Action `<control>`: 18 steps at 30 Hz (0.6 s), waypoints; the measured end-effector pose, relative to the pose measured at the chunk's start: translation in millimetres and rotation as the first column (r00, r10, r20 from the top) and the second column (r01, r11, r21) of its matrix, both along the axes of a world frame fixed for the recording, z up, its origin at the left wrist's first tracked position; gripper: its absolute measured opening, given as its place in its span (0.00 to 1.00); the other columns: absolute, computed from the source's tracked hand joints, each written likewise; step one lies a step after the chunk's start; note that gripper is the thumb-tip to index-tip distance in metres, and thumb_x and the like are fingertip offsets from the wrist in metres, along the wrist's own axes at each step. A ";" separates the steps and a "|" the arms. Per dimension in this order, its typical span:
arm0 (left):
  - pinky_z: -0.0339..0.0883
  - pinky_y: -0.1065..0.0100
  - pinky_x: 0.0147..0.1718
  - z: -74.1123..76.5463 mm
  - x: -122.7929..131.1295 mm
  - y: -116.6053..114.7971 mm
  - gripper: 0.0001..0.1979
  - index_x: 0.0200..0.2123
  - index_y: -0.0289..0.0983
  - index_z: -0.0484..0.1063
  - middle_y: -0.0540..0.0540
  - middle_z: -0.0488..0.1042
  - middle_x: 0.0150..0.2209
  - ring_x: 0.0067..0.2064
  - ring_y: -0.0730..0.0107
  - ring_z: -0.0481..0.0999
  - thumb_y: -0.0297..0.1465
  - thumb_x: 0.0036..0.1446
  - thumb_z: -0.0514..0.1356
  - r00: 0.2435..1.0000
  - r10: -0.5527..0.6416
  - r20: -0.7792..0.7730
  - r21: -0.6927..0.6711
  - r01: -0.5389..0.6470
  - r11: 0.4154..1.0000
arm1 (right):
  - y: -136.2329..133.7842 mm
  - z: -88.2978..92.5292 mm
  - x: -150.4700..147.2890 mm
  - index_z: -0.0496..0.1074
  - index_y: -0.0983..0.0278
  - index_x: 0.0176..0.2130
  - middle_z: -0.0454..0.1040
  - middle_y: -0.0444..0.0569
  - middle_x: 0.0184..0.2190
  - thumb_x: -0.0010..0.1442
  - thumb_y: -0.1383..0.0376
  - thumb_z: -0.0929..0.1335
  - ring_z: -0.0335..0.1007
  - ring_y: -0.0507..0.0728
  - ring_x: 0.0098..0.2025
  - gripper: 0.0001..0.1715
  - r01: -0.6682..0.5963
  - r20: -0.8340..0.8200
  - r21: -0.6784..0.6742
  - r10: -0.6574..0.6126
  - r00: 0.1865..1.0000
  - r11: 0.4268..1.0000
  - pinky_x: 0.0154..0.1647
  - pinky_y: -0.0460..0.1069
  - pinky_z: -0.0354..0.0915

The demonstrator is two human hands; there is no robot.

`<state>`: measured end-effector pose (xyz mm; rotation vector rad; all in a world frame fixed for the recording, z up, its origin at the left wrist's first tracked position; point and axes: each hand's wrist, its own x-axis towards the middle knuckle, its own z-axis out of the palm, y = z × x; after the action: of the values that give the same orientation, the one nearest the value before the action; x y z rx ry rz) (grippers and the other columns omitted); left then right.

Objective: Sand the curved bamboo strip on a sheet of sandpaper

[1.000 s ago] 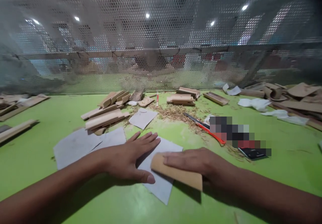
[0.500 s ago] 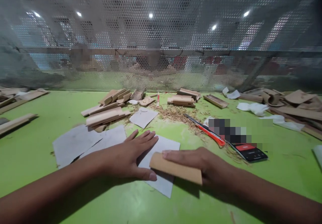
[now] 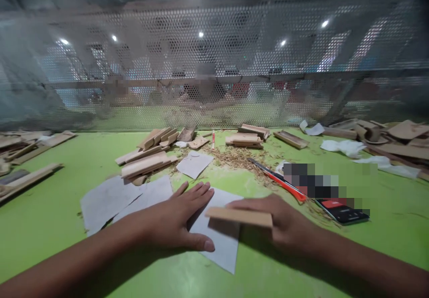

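Observation:
My left hand lies flat with spread fingers on a white sheet, pressing it to the green tabletop. In my right hand is a light-brown strip that looks like split bamboo, gripped at its right end. The strip is tilted so a narrow side faces me, and its left end hovers over the sheet, close to my left hand. Fingers on its far side are partly hidden. Beyond my left wrist lie a torn white sheet and a smaller white piece.
Bamboo-like pieces are stacked at back left and back centre. Brown shavings litter the middle. A knife with a red-orange handle lies beside a phone. More strips lie at far right. A perforated metal screen stands behind.
My right hand has turned the strip from showing its broad curved face to a narrower side. My left hand stays flat on the sheet. The camera view has tipped slightly upward.

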<state>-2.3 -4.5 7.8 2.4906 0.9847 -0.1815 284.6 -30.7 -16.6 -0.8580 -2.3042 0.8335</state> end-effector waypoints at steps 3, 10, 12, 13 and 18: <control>0.30 0.45 0.72 -0.5 -0.4 -0.3 0.56 0.77 0.36 0.41 0.38 0.37 0.75 0.76 0.47 0.36 0.62 0.60 0.60 1.000 0.009 0.011 0.009 -0.010 1.000 | -3.0 6.7 -4.5 0.80 0.66 0.47 0.83 0.52 0.35 0.70 0.58 0.66 0.78 0.56 0.32 0.17 0.119 0.038 -0.018 -0.118 0.992 0.993 0.31 0.46 0.67; 0.31 0.46 0.72 -3.5 -0.4 0.9 0.56 0.77 0.36 0.41 0.39 0.36 0.76 0.76 0.48 0.35 0.63 0.60 0.59 1.000 0.024 0.001 0.016 -0.025 1.000 | -9.2 14.5 -3.8 0.77 0.66 0.47 0.80 0.53 0.37 0.68 0.65 0.66 0.75 0.57 0.35 0.12 0.013 0.230 0.187 -0.056 0.972 0.982 0.34 0.48 0.65; 0.29 0.46 0.72 -3.6 -0.7 1.2 0.57 0.77 0.35 0.40 0.39 0.36 0.76 0.76 0.48 0.35 0.64 0.60 0.59 1.000 0.024 -0.013 0.013 -0.024 1.000 | -11.3 14.1 -0.9 0.75 0.69 0.50 0.80 0.55 0.39 0.66 0.69 0.67 0.75 0.58 0.33 0.14 -0.092 0.375 0.290 -0.024 0.927 0.953 0.31 0.49 0.63; 0.29 0.46 0.72 -3.8 -1.0 1.3 0.58 0.77 0.35 0.39 0.39 0.36 0.76 0.76 0.48 0.35 0.64 0.60 0.58 1.000 0.018 -0.009 0.013 -0.018 1.000 | -12.4 13.9 0.2 0.74 0.69 0.52 0.80 0.55 0.39 0.64 0.71 0.68 0.74 0.58 0.31 0.17 -0.159 0.445 0.323 -0.001 0.896 0.933 0.29 0.49 0.61; 0.33 0.46 0.72 -6.9 -3.0 2.4 0.56 0.77 0.40 0.38 0.41 0.37 0.76 0.76 0.49 0.37 0.65 0.61 0.57 1.000 0.000 0.020 0.040 -0.001 0.999 | -12.0 14.8 2.8 0.70 0.66 0.59 0.83 0.52 0.40 0.58 0.74 0.69 0.77 0.59 0.31 0.30 -0.137 0.537 0.320 -0.061 0.841 0.937 0.29 0.49 0.60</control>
<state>-5.3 -2.0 0.9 2.5233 0.9905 -0.1379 287.4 -42.7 -1.8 -0.9747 -2.8474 0.1733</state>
